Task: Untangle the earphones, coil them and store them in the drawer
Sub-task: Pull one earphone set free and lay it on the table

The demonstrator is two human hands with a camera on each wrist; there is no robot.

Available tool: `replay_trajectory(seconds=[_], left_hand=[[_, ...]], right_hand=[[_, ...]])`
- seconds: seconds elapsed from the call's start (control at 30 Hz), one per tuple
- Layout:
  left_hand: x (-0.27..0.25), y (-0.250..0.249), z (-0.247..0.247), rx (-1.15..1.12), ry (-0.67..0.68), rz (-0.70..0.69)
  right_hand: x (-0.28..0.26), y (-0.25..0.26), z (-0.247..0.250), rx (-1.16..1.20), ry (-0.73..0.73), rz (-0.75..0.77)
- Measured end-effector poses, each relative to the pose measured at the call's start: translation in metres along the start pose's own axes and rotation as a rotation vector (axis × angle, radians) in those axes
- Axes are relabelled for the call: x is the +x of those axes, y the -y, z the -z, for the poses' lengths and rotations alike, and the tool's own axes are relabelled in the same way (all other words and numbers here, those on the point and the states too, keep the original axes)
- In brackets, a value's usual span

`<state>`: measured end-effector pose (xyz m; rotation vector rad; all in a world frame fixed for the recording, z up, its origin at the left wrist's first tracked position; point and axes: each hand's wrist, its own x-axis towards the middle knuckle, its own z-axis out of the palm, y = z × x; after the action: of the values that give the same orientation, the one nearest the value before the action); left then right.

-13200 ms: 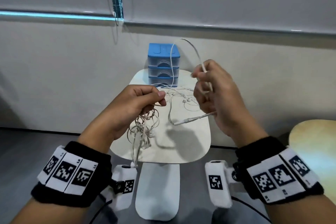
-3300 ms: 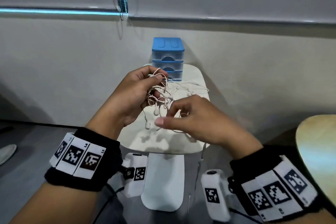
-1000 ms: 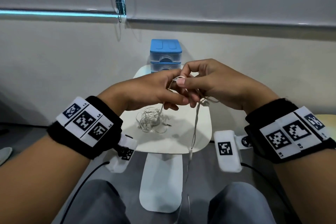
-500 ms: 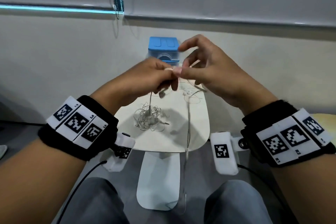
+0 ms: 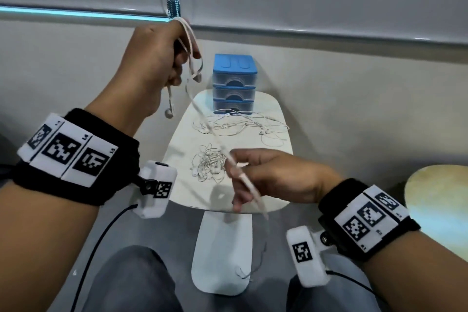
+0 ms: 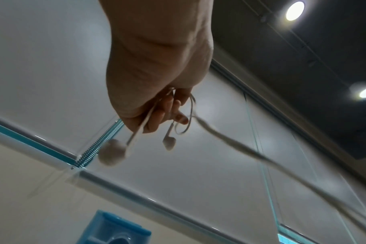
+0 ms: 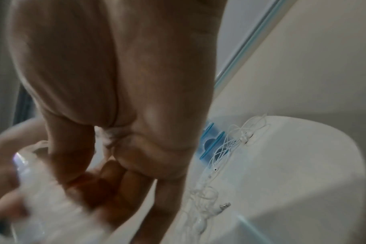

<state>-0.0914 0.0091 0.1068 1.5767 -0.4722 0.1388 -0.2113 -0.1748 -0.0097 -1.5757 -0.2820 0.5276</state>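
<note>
L hand (image 5: 154, 58) raised, grips white earphones (image 5: 192, 63), 2 buds dangling; R hand (image 5: 273, 177) apparently pinches their blurred cord over table (image 5: 273, 114).

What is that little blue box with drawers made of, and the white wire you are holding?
The drawer box looks like plastic: a matte blue lid over see-through drawers with moulded handle dips. The white wire looks rubbery plastic, smooth and bendy, since it loops round the left hand and runs down to the right hand. The earbuds look like hard, glossy plastic.

Three earphone sets are seen, perhaps: one held (image 5: 192, 63), one tangled (image 5: 209, 163), one loose (image 5: 240, 124); one three-drawer organizer (image 5: 234, 83).
</note>
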Motion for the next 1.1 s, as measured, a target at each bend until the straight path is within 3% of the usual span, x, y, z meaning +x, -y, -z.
replay_trajectory(seconds=[0.1,0.17,0.27,0.37,0.47,0.53,0.67,0.83,0.97,1.1], left_hand=[[0.008,0.006,0.017,0.04,-0.061,0.026],[0.013,0.014,0.028,0.151,-0.111,0.032],[0.02,0.032,0.044,0.381,-0.127,0.065],[0.021,0.043,0.054,0.516,0.073,0.117],[0.01,0.033,0.052,0.495,0.319,0.11],[-0.001,0.018,0.046,0.334,0.485,0.056],[-0.016,-0.005,0.017,0.096,0.711,-0.016],[-0.049,0.005,-0.04,-0.107,0.906,0.025],[-0.08,0.031,-0.078,-0.132,1.112,0.116],[-0.089,0.053,-0.083,-0.007,1.117,0.217]], right_hand=[[-0.006,0.024,0.006,0.17,-0.078,0.008],[-0.011,0.043,0.012,0.147,-0.172,-0.004],[-0.019,0.069,0.025,-0.09,-0.507,0.119],[-0.031,0.1,0.026,-0.303,-0.711,0.333],[-0.04,0.13,0.018,-0.342,-0.737,0.498],[-0.039,0.144,0.01,-0.383,-0.731,0.565],[-0.028,0.154,-0.001,-0.531,-0.721,0.607],[-0.024,0.151,-0.01,-0.585,-0.772,0.7],[-0.028,0.151,-0.008,-0.703,-0.96,0.694],[-0.042,0.142,0.013,-1.001,-1.21,0.611]])
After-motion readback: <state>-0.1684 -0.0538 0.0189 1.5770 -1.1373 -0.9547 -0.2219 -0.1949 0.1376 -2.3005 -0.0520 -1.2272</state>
